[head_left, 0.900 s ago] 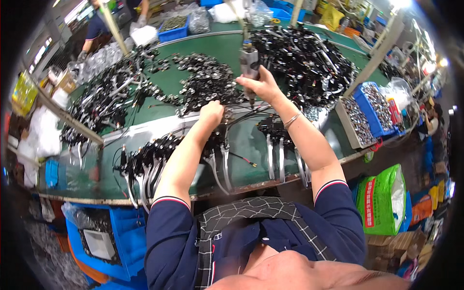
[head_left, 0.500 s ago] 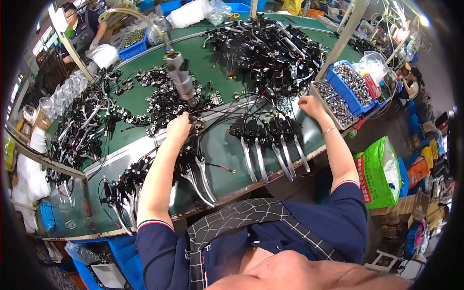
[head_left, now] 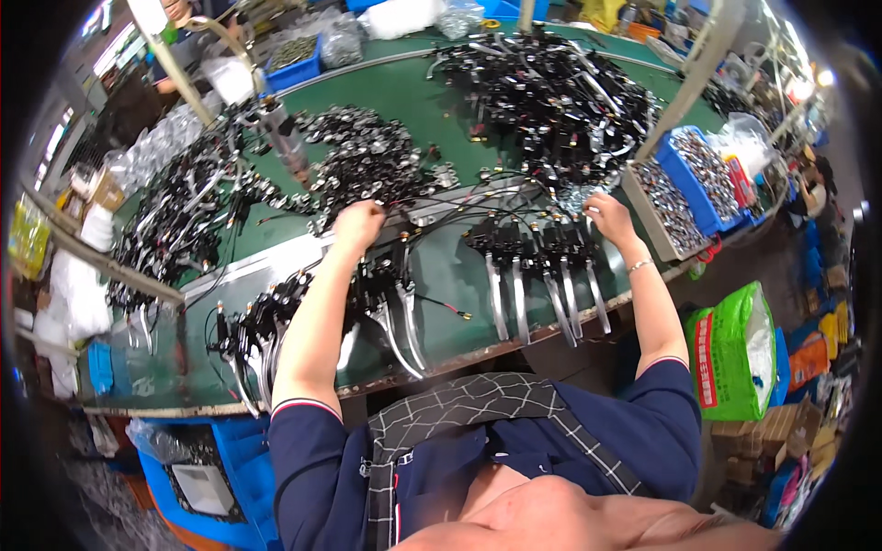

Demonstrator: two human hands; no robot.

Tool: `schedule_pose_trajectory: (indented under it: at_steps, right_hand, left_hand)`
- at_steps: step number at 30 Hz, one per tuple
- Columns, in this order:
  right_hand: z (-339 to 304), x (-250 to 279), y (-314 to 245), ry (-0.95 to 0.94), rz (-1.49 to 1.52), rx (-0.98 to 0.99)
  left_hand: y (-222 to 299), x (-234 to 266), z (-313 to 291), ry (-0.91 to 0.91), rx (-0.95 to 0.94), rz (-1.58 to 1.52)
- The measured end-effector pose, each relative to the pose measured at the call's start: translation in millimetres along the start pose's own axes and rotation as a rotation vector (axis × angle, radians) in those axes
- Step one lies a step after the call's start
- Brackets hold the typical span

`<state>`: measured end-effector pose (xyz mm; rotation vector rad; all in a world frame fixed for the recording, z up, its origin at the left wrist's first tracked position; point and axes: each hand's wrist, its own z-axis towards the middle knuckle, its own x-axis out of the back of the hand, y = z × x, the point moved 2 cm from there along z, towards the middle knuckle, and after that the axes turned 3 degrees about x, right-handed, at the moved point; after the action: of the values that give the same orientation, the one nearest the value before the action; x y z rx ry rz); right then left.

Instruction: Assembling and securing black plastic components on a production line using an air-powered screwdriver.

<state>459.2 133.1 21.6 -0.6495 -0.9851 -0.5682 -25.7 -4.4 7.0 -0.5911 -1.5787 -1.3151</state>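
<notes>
My left hand (head_left: pixel 359 225) is over the rail at the near edge of a heap of small metal clamps (head_left: pixel 363 151), its fingers closed; whatever they hold is too small to make out. On the right, my right hand (head_left: pixel 609 219) has its fingers curled together beside a little pile of shiny small parts (head_left: pixel 577 196); its contents are also unclear. Between my hands lies a row of brake levers (head_left: pixel 553 266) with black bodies and silver blades pointing at me. More brake levers (head_left: pixel 401 317) lie around my left forearm. A power screwdriver (head_left: pixel 287 145) hangs beyond my left hand, touching neither hand.
Black lever assemblies (head_left: pixel 551 101) are heaped at the back, with another heap (head_left: pixel 165 230) at far left. At right stand a blue bin (head_left: pixel 703 179) and a grey box (head_left: pixel 675 230) of small metal parts. Frame posts (head_left: pixel 684 92) rise from the table. A person (head_left: pixel 179 14) is at back left.
The hanging screwdriver has swung left, away from my left hand. My view has shifted, so the table appears farther right. Both hands stay near the same spots.
</notes>
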Motion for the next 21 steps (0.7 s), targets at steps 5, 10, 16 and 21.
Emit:
schedule_pose_trajectory:
  at_steps: [5,10,16,21]
  right_hand:
    - [4.9,-8.2,-11.2,0.073,-0.094,0.233]
    - [-3.8,-22.5,1.1,0.026,-0.323,0.258]
    - [5.4,-23.8,5.1,-0.048,-0.465,0.016]
    - [-1.8,-3.9,16.3,0.307,-0.108,-0.328]
  left_hand:
    - [31.1,-13.7,-6.1,-0.104,-0.311,-0.022]
    - [65.9,-26.9,-2.9,-0.056,-0.32,0.207]
    - [74.8,-40.1,6.4,0.017,-0.57,0.564]
    - [88.1,-33.7,-9.9,-0.212,-0.283,-0.388]
